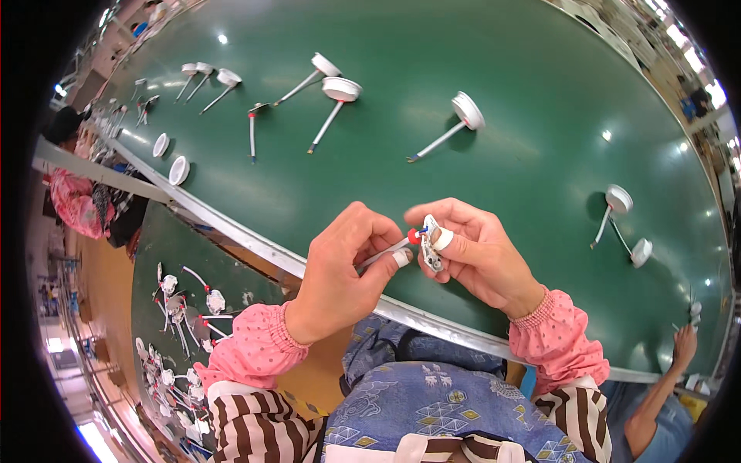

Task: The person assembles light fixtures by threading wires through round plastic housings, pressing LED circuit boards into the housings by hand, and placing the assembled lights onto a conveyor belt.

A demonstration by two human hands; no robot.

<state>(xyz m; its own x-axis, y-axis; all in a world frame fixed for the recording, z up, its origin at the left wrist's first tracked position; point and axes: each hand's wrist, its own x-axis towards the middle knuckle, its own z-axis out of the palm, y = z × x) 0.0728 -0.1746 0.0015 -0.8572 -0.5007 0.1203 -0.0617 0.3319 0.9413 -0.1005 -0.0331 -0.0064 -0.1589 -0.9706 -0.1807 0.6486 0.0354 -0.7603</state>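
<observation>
In front of me, above the near edge of the green belt, my left hand (340, 266) pinches a white cable (380, 254) between thumb and fingers. A red collar (414, 236) sits at the cable's end, where short blue and white wires reach a small white-and-metal fitting (431, 261). My right hand (482, 251) is closed on that fitting, its thumb against the face and its fingers behind. White tape wraps both thumbs. The fitting stands on edge, and my right fingers hide part of it.
White round caps with cables, such as one cap (468, 110), lie scattered across the green belt (370, 162). Two loose white caps (179, 170) rest near its left edge. Several fittings with cables (177, 309) are heaped on a lower side table. A co-worker's hand (684, 346) reaches in at right.
</observation>
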